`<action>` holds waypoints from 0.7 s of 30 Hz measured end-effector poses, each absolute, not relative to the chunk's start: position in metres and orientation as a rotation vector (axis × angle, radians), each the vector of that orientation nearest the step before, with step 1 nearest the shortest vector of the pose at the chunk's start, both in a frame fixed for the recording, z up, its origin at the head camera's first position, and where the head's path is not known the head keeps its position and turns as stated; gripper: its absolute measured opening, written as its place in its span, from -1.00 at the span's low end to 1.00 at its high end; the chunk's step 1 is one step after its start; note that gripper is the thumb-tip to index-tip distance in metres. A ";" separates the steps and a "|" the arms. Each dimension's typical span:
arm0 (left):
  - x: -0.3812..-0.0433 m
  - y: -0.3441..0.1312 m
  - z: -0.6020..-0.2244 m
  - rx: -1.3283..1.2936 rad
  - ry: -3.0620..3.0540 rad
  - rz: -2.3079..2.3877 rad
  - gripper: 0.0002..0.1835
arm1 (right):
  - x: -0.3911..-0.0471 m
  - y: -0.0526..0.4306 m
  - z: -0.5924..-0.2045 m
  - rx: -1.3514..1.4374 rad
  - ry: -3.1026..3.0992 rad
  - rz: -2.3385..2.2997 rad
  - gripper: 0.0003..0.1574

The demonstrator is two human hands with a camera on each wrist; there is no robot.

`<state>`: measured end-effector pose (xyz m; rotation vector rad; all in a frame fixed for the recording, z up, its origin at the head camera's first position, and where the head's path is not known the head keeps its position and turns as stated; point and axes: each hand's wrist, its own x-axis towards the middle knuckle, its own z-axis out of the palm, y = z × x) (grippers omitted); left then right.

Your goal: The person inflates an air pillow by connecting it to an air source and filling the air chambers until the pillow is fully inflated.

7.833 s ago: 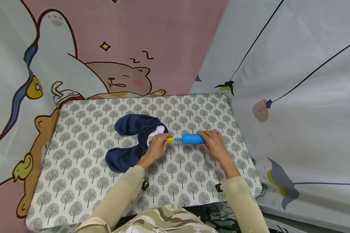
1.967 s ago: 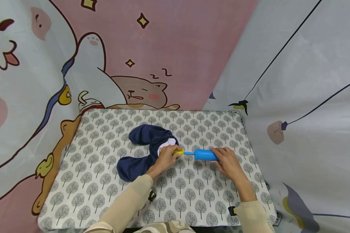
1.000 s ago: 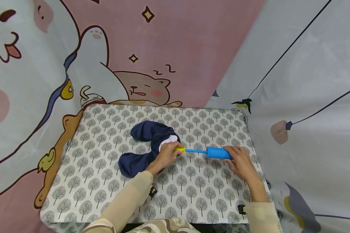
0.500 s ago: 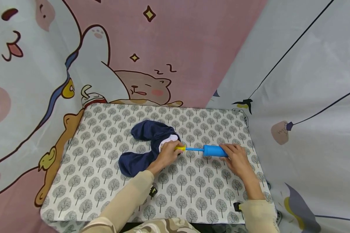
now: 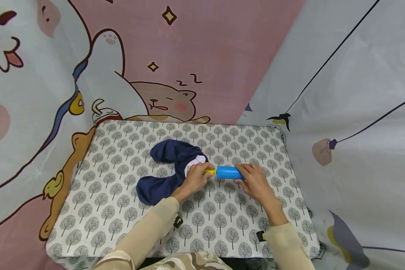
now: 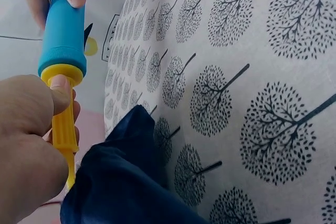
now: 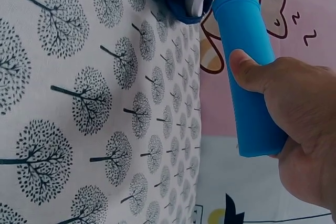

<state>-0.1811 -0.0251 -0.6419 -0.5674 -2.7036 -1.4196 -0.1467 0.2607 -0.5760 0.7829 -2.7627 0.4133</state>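
Note:
A blue hand pump [image 5: 228,173] with a yellow nozzle end [image 6: 64,124] lies level between both hands. My left hand [image 5: 196,178] pinches the yellow end between thumb and fingers, beside the white patch [image 5: 197,160] of a U-shaped navy neck pillow [image 5: 156,189]. The tapered tip reaches down to the pillow's fabric in the left wrist view; whether it sits in an opening is hidden. My right hand [image 5: 255,182] grips the far end of the blue barrel, its thumb along the side in the right wrist view. Barrel and yellow end meet, with almost no rod showing.
A tree-print cloth [image 5: 98,225] covers the table under everything. Cartoon-print curtains [image 5: 222,56] stand along its back and sides. A dark strap piece [image 5: 178,221] shows at the left wrist, and another [image 5: 260,236] at the right.
The right hand drew the barrel away, exposing the blue rod, then moved it left until it met the yellow end. The left hand and pillow stay nearly still; the head view shifted earlier.

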 end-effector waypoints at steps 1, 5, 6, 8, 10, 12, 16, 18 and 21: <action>-0.183 -0.026 -0.646 -0.570 -2.703 -1.409 -0.81 | -0.147 0.259 -0.576 0.784 -2.771 0.417 -0.22; -0.186 -0.029 -0.648 -0.569 -2.682 -1.375 -0.83 | -0.148 0.264 -0.574 0.768 -2.776 0.398 -0.21; -0.185 -0.030 -0.646 -0.568 -2.681 -1.364 -0.83 | -0.148 0.268 -0.573 0.758 -2.775 0.394 -0.21; -0.182 -0.031 -0.638 -0.585 -2.673 -1.338 -0.84 | -0.146 0.279 -0.573 0.736 -2.773 0.386 -0.21; -0.178 -0.031 -0.627 -0.591 -2.680 -1.318 -0.84 | -0.143 0.291 -0.573 0.718 -2.777 0.384 -0.21; -0.175 -0.031 -0.620 -0.603 -2.679 -1.313 -0.84 | -0.139 0.303 -0.574 0.704 -2.783 0.382 -0.22; -0.176 -0.031 -0.626 -0.597 -2.690 -1.298 -0.83 | -0.133 0.326 -0.575 0.675 -2.794 0.372 -0.21; -0.182 -0.032 -0.638 -0.595 -2.717 -1.283 -0.82 | -0.132 0.336 -0.575 0.662 -2.795 0.365 -0.19; -0.186 -0.033 -0.649 -0.579 -2.714 -1.307 -0.82 | -0.131 0.349 -0.571 0.638 -2.810 0.373 -0.21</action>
